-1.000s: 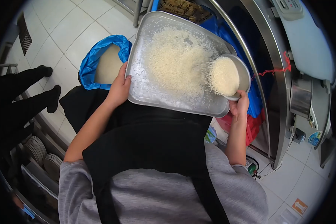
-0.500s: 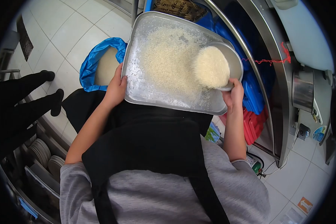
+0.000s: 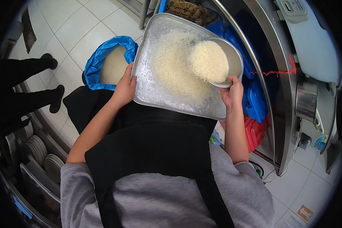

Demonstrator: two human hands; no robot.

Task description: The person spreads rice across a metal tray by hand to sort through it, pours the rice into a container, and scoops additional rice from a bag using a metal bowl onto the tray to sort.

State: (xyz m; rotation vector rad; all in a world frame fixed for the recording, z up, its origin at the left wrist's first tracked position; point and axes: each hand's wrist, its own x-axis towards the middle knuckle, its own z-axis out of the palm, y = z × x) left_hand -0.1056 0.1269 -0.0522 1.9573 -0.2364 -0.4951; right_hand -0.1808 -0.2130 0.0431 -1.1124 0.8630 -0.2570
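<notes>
My left hand grips the left edge of a metal tray, fingers curled over its rim. White rice lies spread across the tray, thickest in the middle. With my right hand I hold the rim of a round metal bowl, tilted over the right part of the tray. A heap of rice fills the bowl's lower side and reaches its left lip. Beside my left hand, a blue bag stands open on the floor with more pale grain inside.
At the left, another person's dark-clad legs and shoes are near. Stacked plates sit on a lower-left shelf. A curved metal rail, blue containers and red containers are at the right. A metal pot stands farther right.
The bowl has shifted left and slightly up in view, and its rice heap sits nearer its left lip. The tray and blue bag appear a little farther right as the view shifts.
</notes>
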